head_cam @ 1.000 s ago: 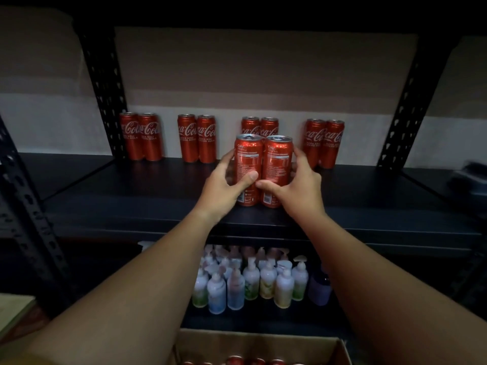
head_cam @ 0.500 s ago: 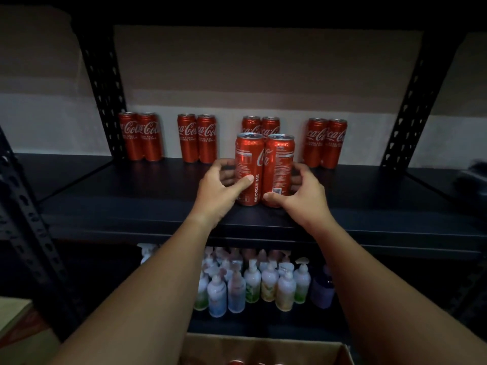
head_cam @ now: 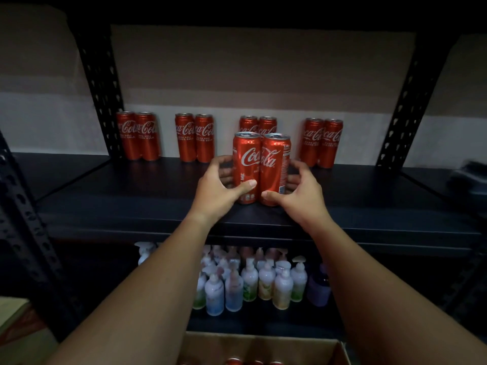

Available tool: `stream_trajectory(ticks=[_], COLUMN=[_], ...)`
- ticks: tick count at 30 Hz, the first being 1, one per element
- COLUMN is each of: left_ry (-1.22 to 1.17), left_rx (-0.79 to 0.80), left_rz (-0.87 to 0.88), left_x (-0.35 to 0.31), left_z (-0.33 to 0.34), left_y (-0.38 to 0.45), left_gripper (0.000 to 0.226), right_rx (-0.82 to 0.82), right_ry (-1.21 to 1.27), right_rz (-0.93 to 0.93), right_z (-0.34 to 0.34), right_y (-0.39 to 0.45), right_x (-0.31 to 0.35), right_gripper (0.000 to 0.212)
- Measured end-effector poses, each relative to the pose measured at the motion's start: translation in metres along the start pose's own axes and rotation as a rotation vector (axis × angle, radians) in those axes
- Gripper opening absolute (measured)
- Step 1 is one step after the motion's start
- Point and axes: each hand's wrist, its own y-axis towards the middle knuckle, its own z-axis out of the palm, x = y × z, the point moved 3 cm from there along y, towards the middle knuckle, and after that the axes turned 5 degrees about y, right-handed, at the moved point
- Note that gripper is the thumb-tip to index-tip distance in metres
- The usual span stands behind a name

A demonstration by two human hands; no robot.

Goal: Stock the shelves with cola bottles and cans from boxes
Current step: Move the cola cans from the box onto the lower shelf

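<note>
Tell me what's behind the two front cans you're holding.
Directly behind the two front cans stand two more cola cans by the back wall; only their tops show, the rest is covered. The left hand and right hand wrap their fingers behind the pair.

Dim light. Black metal rack, perforated uprights [head_cam: 101, 85] left and right. Far wall [head_cam: 253, 72] beige above, white below.

Red white-lettered cans [head_cam: 261, 168], black shelf [head_cam: 131, 204]

Front can pair [head_cam: 261, 168] — "Coca-Cola" script ("ME" on left can); back-row cans [head_cam: 195, 138] — same logo.
</note>
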Motion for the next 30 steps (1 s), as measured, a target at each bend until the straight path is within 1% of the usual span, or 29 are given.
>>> stream_trajectory(ticks=[3, 7, 11, 13, 16, 20, 23, 28, 30], left_ry=[0.032, 0.109, 0.066, 0.010, -0.028, 0.063, 0.061, -0.019, -0.055], left_rx=[-0.012, -0.073, -0.067, -0.037, -0.016, -0.076, -0.073, -0.029, -0.019], left_rz=[0.039, 0.062, 0.023, 0.000, -0.006, 0.030, 0.013, -0.019, -0.029], left_x=[-0.0005, -0.0019, 0.0022, 0.0053, 0.0072, 0.0017, 0.0022, 0.0052, 0.0051], left_z=[0.0020, 0.0019, -0.0007, -0.0011, 0.0004, -0.0001, -0.0016, -0.0049, -0.0054], left_y=[-0.0012, -0.0015, 0.0022, 0.0041, 0.0045, 0.0020, 0.0021, 0.0038, 0.0035], left_gripper=[0.079, 0.075, 0.069, 0.066, 0.069, 0.070, 0.063, 0.048, 0.046], right_rx=[0.013, -0.033, -0.029, -0.010, 0.022, -0.024, -0.030, -0.022, -0.021], right_ry=[-0.002, -0.060, -0.024, 0.015, 0.040, -0.046, -0.070, -0.012, 0.006], right_rz=[-0.012, -0.044, -0.019, -0.016, -0.017, -0.054, -0.056, -0.041, -0.036], right_z=[0.0010, 0.0022, 0.0000, 0.0002, 0.0018, 0.0021, 0.0031, 0.0011, 0.0015], right_y=[-0.0024, -0.0055, -0.0055, -0.0044, -0.0031, -0.0033, -0.0038, -0.0041, -0.0044], right_x=[0.0019, 0.0049, 0.0061, 0.0053, 0.0036, 0.0042, 0.0046, 0.0031, 0.0031], right_gripper=[0.102, 0.099, 0.094, 0.091, 0.094, 0.099, 0.095, 0.089, 0.087])
